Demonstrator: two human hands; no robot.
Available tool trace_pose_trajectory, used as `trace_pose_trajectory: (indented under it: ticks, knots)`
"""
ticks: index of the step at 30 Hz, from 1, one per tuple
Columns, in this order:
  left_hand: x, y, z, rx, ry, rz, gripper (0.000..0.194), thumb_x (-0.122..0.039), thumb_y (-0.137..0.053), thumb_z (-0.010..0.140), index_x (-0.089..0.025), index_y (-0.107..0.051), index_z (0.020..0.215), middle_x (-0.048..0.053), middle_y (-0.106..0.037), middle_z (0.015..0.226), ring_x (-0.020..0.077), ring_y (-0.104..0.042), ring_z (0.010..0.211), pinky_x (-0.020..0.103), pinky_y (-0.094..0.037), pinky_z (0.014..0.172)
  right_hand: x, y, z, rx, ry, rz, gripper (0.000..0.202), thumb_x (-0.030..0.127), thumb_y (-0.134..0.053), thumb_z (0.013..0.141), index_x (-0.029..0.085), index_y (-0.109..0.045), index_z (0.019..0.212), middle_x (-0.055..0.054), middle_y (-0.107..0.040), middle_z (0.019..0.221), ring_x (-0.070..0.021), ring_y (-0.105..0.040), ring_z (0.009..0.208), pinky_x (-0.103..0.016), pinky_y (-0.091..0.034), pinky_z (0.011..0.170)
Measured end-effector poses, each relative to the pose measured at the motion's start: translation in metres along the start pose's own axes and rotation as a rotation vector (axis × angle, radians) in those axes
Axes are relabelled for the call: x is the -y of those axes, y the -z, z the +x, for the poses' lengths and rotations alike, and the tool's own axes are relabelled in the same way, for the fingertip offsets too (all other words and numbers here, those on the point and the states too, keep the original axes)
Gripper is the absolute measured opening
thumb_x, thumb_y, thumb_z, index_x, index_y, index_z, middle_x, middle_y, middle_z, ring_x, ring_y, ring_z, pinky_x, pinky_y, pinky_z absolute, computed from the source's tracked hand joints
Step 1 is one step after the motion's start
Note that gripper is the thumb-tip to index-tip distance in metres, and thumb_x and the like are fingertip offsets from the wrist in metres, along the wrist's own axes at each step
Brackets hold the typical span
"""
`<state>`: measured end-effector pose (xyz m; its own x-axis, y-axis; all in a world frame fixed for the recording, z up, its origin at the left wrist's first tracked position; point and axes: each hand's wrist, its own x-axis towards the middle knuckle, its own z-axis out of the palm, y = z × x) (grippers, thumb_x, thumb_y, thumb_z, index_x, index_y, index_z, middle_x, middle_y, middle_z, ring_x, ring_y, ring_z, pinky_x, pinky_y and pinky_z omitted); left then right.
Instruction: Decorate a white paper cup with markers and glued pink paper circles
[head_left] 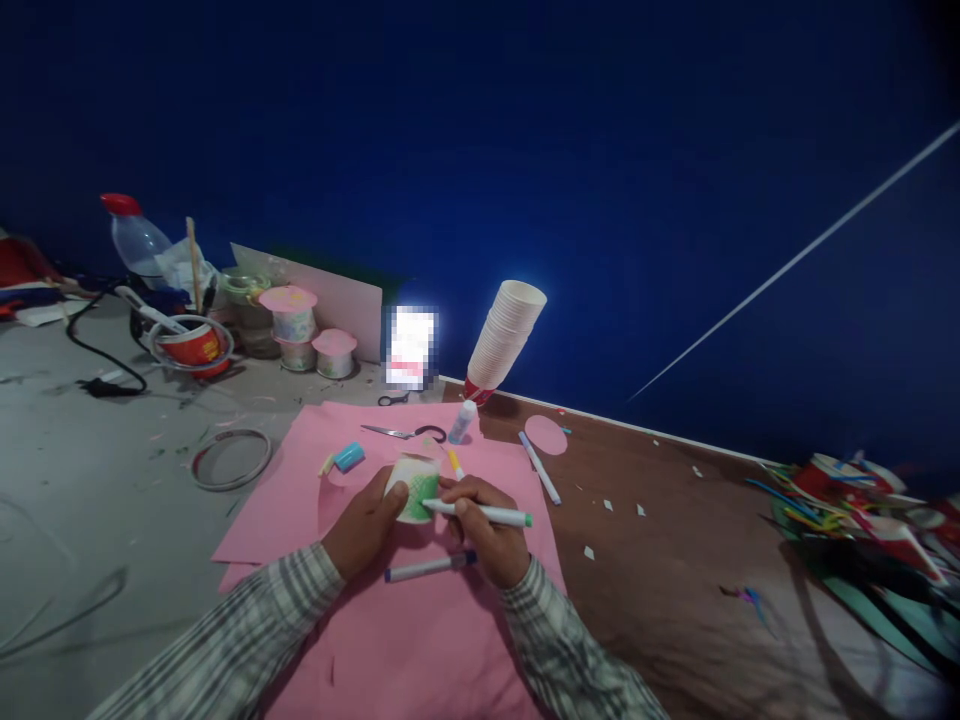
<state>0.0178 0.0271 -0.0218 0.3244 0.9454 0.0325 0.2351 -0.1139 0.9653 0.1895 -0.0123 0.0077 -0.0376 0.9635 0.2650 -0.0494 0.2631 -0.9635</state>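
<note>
My left hand (pixel 369 525) is closed around a white paper cup (pixel 405 487) whose side carries green crosshatched colouring. In my right hand (pixel 487 525) is a white marker with a green end (pixel 499 515), its tip against the green patch of the cup. Pink paper sheets (pixel 420 650) lie under both hands. Below the cup rests another marker (pixel 427 569) with dark blue ends. Just beyond the cup are a yellow marker piece (pixel 455 462), a blue cap-like piece (pixel 349 457), scissors (pixel 405 433) and a glue stick (pixel 462 422).
A tilted stack of paper cups (pixel 507 335) stands against the blue wall. Right of the paper lie a marker (pixel 540 468) and a pink disc (pixel 546 435). Ribbon-like spools (pixel 334 353), a tape ring (pixel 231 460) and a red cup (pixel 199 345) sit left. Craft scraps (pixel 847 490) are piled right.
</note>
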Motion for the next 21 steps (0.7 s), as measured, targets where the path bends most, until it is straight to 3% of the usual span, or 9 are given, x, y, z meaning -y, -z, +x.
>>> trace_pose_trajectory:
  ticks: [2, 5, 8, 11, 14, 19, 21]
  knots:
    - [0.0014, -0.0003, -0.0003, 0.0, -0.011, -0.034, 0.053, -0.063, -0.032, 0.076, -0.022, -0.053, 0.104, 0.004, -0.065, 0.097, 0.0232, -0.058, 0.091, 0.039, -0.046, 0.083, -0.0002, -0.0001, -0.0004, 0.014, 0.027, -0.048, 0.016, 0.023, -0.054, 0.077, 0.021, -0.068, 0.071, 0.008, -0.05, 0.043, -0.0117, -0.047, 0.038, -0.042, -0.047, 0.085]
    - [0.0017, -0.0005, -0.0009, -0.007, -0.02, -0.072, 0.05, -0.06, -0.033, 0.078, -0.023, -0.053, 0.105, 0.005, -0.064, 0.101, 0.0238, -0.056, 0.096, 0.041, -0.045, 0.087, -0.0011, 0.0007, -0.0014, -0.04, 0.04, -0.075, 0.016, 0.025, -0.054, 0.077, 0.021, -0.068, 0.073, 0.004, -0.059, 0.056, -0.0112, -0.048, 0.039, -0.033, -0.051, 0.062]
    - [-0.0006, -0.0005, -0.0015, -0.014, -0.025, -0.079, 0.052, -0.061, -0.03, 0.079, -0.023, -0.053, 0.106, 0.007, -0.063, 0.105, 0.0236, -0.056, 0.097, 0.04, -0.045, 0.087, -0.0018, 0.0024, -0.0023, -0.033, 0.022, -0.098, 0.015, 0.026, -0.055, 0.076, 0.02, -0.068, 0.074, -0.001, -0.063, 0.069, -0.0125, -0.051, 0.042, -0.026, -0.045, 0.045]
    - [-0.0033, -0.0008, -0.0014, -0.02, -0.032, -0.088, 0.053, -0.061, -0.029, 0.079, -0.022, -0.054, 0.106, 0.006, -0.064, 0.105, 0.0229, -0.056, 0.095, 0.039, -0.045, 0.086, -0.0005, 0.0032, -0.0022, 0.002, -0.006, -0.108, 0.015, 0.026, -0.054, 0.077, 0.019, -0.067, 0.072, 0.001, -0.059, 0.058, -0.0133, -0.05, 0.043, -0.025, -0.042, 0.043]
    - [-0.0042, -0.001, -0.0008, -0.025, -0.036, -0.103, 0.052, -0.059, -0.031, 0.079, -0.022, -0.053, 0.107, 0.005, -0.063, 0.107, 0.0225, -0.055, 0.099, 0.039, -0.043, 0.091, 0.0016, 0.0027, -0.0014, -0.063, -0.011, -0.074, 0.015, 0.027, -0.053, 0.078, 0.019, -0.065, 0.075, 0.004, -0.055, 0.051, -0.0133, -0.049, 0.041, -0.024, -0.041, 0.042]
    - [-0.0014, -0.0016, -0.0003, -0.033, -0.022, -0.104, 0.054, -0.061, -0.033, 0.078, -0.021, -0.055, 0.108, 0.005, -0.065, 0.106, 0.0229, -0.056, 0.096, 0.039, -0.045, 0.087, 0.0017, 0.0032, -0.0008, 0.034, -0.042, -0.139, 0.016, 0.026, -0.055, 0.075, 0.018, -0.068, 0.07, 0.003, -0.055, 0.052, -0.0132, -0.049, 0.044, -0.023, -0.04, 0.043]
    - [0.0008, -0.002, -0.0002, -0.033, -0.019, -0.131, 0.052, -0.06, -0.034, 0.079, -0.022, -0.054, 0.108, 0.005, -0.064, 0.107, 0.0229, -0.056, 0.098, 0.038, -0.045, 0.088, 0.0006, 0.0041, -0.0008, -0.02, -0.034, -0.131, 0.016, 0.028, -0.054, 0.076, 0.019, -0.067, 0.073, 0.003, -0.055, 0.053, -0.0129, -0.048, 0.042, -0.023, -0.04, 0.042]
